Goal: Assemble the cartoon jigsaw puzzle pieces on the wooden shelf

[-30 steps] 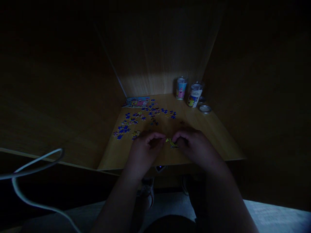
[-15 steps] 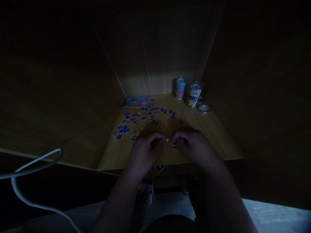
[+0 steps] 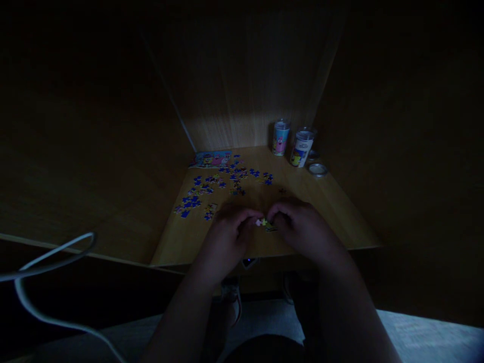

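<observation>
My left hand (image 3: 230,236) pinches a small pink-and-yellow jigsaw piece (image 3: 260,222) between thumb and forefinger, near the table's front edge. Right beside it, my right hand (image 3: 299,227) has its fingers bent and closed over a small greenish-yellow group of puzzle pieces (image 3: 270,228). These are partly hidden under the fingertips. Whether the held piece touches that group I cannot tell in the dim light. Loose jigsaw pieces (image 3: 191,201), many with their blue side up, spread over the left and middle of the wooden table (image 3: 321,201).
A cartoon picture sheet (image 3: 212,159) lies at the back left. Two clear-lidded printed canisters, one pink-blue (image 3: 280,138) and one white-blue (image 3: 301,148), stand back right beside a round metal lid (image 3: 318,170). Wooden panels enclose the table; a white cable (image 3: 56,320) hangs at left.
The piece in my left fingers has turned and now shows pink and yellow, where only a little yellow showed before. My right hand has hardly moved.
</observation>
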{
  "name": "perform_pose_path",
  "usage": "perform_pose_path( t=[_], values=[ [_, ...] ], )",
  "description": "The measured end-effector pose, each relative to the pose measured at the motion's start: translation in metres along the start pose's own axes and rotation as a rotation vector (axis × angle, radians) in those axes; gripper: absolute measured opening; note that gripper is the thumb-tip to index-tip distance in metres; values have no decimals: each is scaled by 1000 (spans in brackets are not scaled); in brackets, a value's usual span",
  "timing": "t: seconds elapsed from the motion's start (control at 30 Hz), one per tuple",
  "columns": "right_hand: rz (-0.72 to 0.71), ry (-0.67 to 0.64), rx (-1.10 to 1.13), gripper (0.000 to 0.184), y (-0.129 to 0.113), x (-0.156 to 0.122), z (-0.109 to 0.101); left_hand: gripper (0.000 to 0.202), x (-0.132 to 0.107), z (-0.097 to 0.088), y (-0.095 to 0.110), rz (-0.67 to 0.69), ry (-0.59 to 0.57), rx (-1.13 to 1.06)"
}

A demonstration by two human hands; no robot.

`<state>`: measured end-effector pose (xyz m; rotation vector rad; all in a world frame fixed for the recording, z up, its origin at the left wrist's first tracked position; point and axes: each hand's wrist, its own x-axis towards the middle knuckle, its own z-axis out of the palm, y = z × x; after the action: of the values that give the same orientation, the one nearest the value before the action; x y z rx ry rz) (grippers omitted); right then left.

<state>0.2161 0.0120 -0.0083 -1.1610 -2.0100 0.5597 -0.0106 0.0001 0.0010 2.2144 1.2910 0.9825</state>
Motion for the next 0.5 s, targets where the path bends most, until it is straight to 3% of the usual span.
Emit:
perform_pose_path(
  t=[0.23,0.5],
  values=[
    [-28,-7,13,23,-6,-1,-3,22,-1,0,0,-20,57,-7],
    [-23,-45,-5,5,-5,-1,-1,23,-2,0,7,54,57,6]
  ],
)
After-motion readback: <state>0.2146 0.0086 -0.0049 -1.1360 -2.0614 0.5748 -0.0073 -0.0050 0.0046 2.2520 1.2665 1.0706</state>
